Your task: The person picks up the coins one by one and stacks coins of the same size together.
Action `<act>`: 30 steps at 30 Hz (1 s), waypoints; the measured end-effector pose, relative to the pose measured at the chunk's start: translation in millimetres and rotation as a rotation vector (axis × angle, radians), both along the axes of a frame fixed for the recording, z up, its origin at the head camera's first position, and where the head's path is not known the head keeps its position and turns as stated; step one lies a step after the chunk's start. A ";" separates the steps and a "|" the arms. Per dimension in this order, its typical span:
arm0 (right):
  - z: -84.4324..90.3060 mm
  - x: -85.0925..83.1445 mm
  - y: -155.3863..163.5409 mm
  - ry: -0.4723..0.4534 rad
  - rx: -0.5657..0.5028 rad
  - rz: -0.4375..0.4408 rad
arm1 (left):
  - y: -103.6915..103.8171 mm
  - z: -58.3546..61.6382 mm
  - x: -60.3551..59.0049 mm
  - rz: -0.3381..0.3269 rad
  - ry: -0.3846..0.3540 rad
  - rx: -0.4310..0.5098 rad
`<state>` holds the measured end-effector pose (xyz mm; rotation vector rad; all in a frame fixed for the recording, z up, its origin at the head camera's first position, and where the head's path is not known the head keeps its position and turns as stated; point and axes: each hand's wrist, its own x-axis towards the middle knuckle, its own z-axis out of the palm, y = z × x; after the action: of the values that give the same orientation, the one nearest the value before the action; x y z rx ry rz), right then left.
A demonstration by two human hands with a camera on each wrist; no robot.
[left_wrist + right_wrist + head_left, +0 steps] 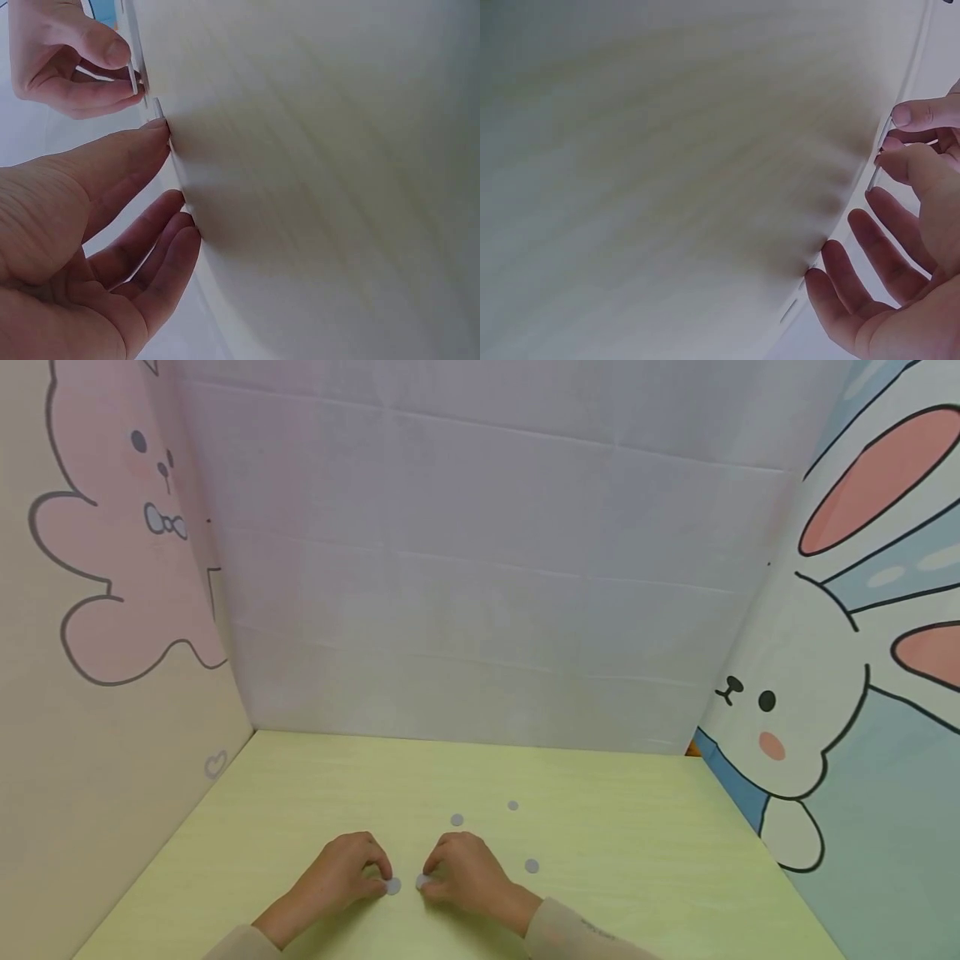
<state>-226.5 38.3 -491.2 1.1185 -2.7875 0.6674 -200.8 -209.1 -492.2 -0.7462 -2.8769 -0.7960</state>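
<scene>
Near the front of the yellow table, my left hand pinches a small flat grey disc by its edge between thumb and finger. Across a narrow gap, my right hand pinches a second grey disc the same way. In the left wrist view, the left disc shows edge-on at the thumb tip, close to the tabletop. The right disc stands on edge between thumb and finger in the right wrist view, with the remaining fingertips at the table surface.
Three more grey discs lie flat: one beyond the right hand, another farther back, a third to its right. A white back wall and printed side panels, a pink bear and a rabbit, enclose the table.
</scene>
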 end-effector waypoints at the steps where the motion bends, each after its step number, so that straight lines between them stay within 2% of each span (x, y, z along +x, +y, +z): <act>1: 0.1 0.3 -1.4 0.001 -0.001 0.001 | 0.1 0.0 -0.1 0.002 -0.004 0.001; 7: -0.7 2.1 -9.8 0.001 -0.008 -0.004 | 0.7 1.4 0.7 0.008 -0.027 0.010; 15: 0.3 4.1 -21.5 0.018 -0.010 0.013 | 1.0 2.1 0.6 0.000 -0.002 0.011; 30: 1.7 7.4 -33.6 0.023 -0.018 0.009 | 0.4 2.0 0.7 0.009 -0.013 0.010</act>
<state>-219.0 4.7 -489.5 1.1297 -2.7533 0.6740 -200.1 -208.7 -490.2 -0.7294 -2.8835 -0.8173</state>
